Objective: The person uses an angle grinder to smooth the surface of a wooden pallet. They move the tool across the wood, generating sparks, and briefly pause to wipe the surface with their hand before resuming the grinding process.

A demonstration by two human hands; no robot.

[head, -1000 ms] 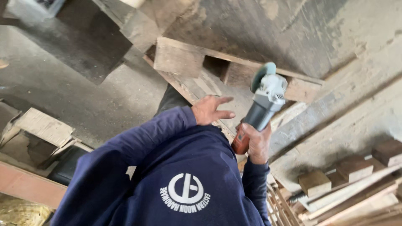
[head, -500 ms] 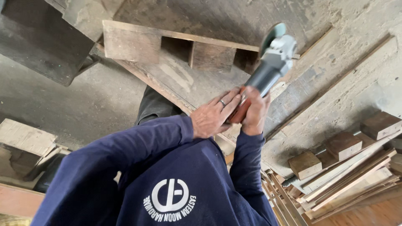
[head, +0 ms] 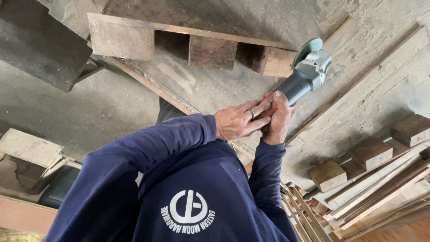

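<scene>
Two hands: both gripping grey angle grinder [head: 301,81] at its orange rear.
Right hand [head: 278,120]: wrapping underneath.
Left hand [head: 239,120]: pressing alongside.
Axis: pointing two o'clock, toward weathered wooden pallet [head: 188,45].

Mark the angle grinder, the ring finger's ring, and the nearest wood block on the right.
angle grinder [head: 299,84], head view, grey body near the head
ring [head: 252,113], head view, band on a left-hand finger
wood block [head: 328,175], head view, top face
</scene>
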